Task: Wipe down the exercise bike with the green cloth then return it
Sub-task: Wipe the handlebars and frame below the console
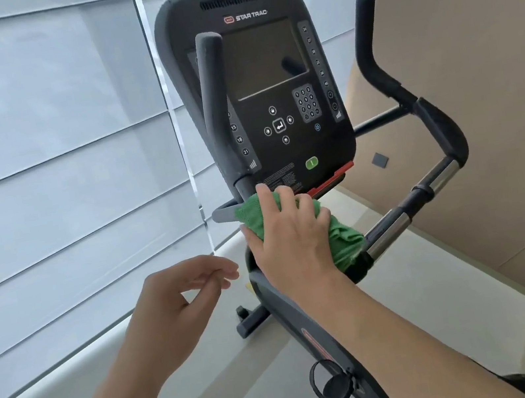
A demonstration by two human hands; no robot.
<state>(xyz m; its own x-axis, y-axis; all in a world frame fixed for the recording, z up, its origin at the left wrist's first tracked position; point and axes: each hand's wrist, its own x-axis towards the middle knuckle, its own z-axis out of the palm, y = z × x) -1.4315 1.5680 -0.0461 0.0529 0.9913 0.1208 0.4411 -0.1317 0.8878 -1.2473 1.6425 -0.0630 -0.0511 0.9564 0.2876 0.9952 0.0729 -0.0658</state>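
**Green cloth under the right hand at the console's foot**

Green cloth (340, 238), one only, lies bunched on the exercise bike (312, 336) just below the console (257, 95), where the handlebar stem meets the frame. The right hand (287, 232) lies over it with fingers spread and bent down across the fabric, pressing it against the bike. The left hand (183, 295) hangs in the air to the left, apart from the bike, fingers loosely curled and holding nothing.

"STAR TRAC" is printed in pale letters above the dark screen (265, 56), beside a small red logo. Numbers run down the console's edges: 15, 18, 21 on the left; those on the right are too small to read surely. One numeric keypad (306, 103), one green button (311, 162), two upright handlebar grips, (215, 102) and (367, 42). Fine print beside the green button is illegible
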